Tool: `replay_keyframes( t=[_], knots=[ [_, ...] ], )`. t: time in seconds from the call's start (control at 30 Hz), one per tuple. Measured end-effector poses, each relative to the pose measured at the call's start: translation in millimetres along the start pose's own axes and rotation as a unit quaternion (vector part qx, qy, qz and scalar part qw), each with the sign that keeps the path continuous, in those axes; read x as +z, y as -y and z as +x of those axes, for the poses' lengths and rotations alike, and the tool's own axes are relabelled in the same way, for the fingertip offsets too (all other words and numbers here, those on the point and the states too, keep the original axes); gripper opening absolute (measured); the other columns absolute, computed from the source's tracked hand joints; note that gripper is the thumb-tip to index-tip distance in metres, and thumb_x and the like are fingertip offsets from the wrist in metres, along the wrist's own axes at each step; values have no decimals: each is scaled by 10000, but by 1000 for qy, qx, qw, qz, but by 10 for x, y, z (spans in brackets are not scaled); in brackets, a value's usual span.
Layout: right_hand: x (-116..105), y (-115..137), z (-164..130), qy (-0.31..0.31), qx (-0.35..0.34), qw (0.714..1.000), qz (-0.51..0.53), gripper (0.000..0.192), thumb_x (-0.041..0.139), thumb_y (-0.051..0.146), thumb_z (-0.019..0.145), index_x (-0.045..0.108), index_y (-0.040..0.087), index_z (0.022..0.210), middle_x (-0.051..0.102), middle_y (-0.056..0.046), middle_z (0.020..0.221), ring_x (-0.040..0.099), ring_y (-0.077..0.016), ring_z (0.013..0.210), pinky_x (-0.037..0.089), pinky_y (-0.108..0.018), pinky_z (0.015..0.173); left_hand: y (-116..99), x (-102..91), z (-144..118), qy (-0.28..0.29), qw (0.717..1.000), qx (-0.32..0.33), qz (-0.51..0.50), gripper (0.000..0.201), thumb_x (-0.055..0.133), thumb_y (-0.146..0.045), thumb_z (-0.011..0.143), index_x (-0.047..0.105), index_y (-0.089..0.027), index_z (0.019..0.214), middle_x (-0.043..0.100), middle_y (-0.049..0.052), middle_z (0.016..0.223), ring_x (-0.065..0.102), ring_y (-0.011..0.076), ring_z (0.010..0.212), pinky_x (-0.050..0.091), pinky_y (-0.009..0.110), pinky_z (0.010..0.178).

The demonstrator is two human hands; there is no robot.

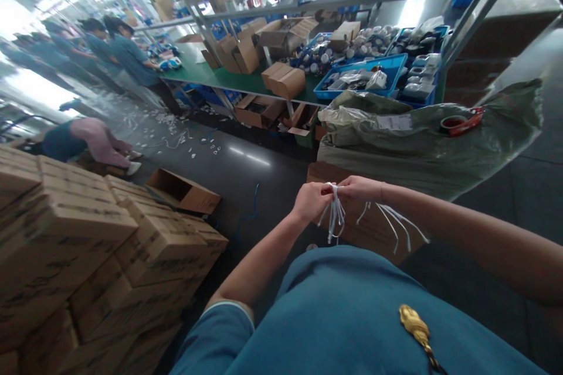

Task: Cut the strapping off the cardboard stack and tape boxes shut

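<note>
In front of my chest, my left hand [310,200] is closed, with its fingertips pinching the top of a bunch of thin white cords [336,217]. Fingers of my right hand [359,188] meet the left at the same spot and pinch the cords too. The loose ends dangle below both hands. More white strands [396,224] show under my right wrist; I cannot tell whether they hang from that hand or lie on the brown cardboard [365,222] beneath.
Stacked cartons [88,217] stand at left, near an open box [182,190]. A green plastic-wrapped bale [396,152] carries a red tape dispenser [461,122]. Beyond are a workbench [206,74], a blue tray [360,79] and several people [132,58]. Someone bends over [97,135] at left.
</note>
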State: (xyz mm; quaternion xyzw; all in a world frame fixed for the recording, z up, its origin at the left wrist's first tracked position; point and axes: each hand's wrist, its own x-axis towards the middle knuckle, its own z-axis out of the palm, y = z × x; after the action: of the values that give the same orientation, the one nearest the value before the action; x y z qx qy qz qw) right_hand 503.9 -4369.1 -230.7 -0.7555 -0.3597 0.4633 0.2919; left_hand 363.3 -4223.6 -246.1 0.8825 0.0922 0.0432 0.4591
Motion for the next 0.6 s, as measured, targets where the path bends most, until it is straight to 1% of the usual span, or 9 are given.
replay_keyframes(
  t=[0.07,0.17,0.23,0.3,0.37,0.43,0.47,0.53,0.6],
  knots=[
    [5,-21,-23,13,16,997,69,591,599,752,740,601,161,751,396,32,563,304,-84,525,224,-258,487,-73,35,-33,-48,996,-2,76,371,594,-513,907,760,-263,1124,768,68,1019,691,217,913,443,266,762],
    [14,-69,-102,66,25,985,160,522,592,689,799,563,173,872,346,58,555,250,-78,492,168,-234,435,-164,107,-105,-69,985,0,157,435,496,-579,949,750,-274,1125,766,87,1044,694,237,910,420,287,743],
    [30,-109,-164,103,15,974,203,440,585,601,848,556,171,938,315,71,541,206,-74,484,137,-220,423,-189,162,-155,-68,984,25,160,463,458,-583,966,733,-261,1154,742,88,1156,686,239,990,422,290,779],
    [62,-148,-212,117,9,963,241,344,573,505,875,549,169,944,292,76,527,168,-71,479,109,-213,417,-187,206,-195,-65,986,53,145,458,451,-563,978,724,-244,1162,718,79,1225,672,223,1047,421,276,813],
    [106,-173,-237,118,24,951,284,271,565,439,867,520,172,884,278,75,525,146,-68,474,88,-211,414,-175,227,-220,-59,987,56,141,441,458,-547,980,748,-228,1072,745,69,1147,677,196,970,411,258,779],
    [148,-178,-245,113,46,937,328,236,564,394,835,469,180,805,251,75,530,127,-65,474,83,-212,414,-165,221,-229,-57,988,40,140,449,464,-541,977,760,-208,920,763,54,969,656,162,818,383,247,701],
    [164,-175,-248,111,55,930,346,233,563,382,819,444,186,780,232,76,535,116,-64,476,83,-213,413,-164,211,-230,-61,989,31,134,468,467,-545,973,754,-197,850,749,43,873,629,147,751,364,243,666],
    [182,-162,-261,102,57,923,368,210,551,367,795,438,190,790,201,77,555,94,-68,486,81,-215,413,-162,185,-226,-75,993,19,91,490,481,-560,960,746,-180,797,701,20,748,584,129,684,346,233,630],
    [185,-150,-290,73,34,916,394,209,551,341,771,488,180,889,205,74,586,85,-72,502,72,-213,419,-159,165,-221,-82,996,14,11,483,514,-574,938,763,-173,835,685,6,725,585,125,685,359,219,625]
  ],
)
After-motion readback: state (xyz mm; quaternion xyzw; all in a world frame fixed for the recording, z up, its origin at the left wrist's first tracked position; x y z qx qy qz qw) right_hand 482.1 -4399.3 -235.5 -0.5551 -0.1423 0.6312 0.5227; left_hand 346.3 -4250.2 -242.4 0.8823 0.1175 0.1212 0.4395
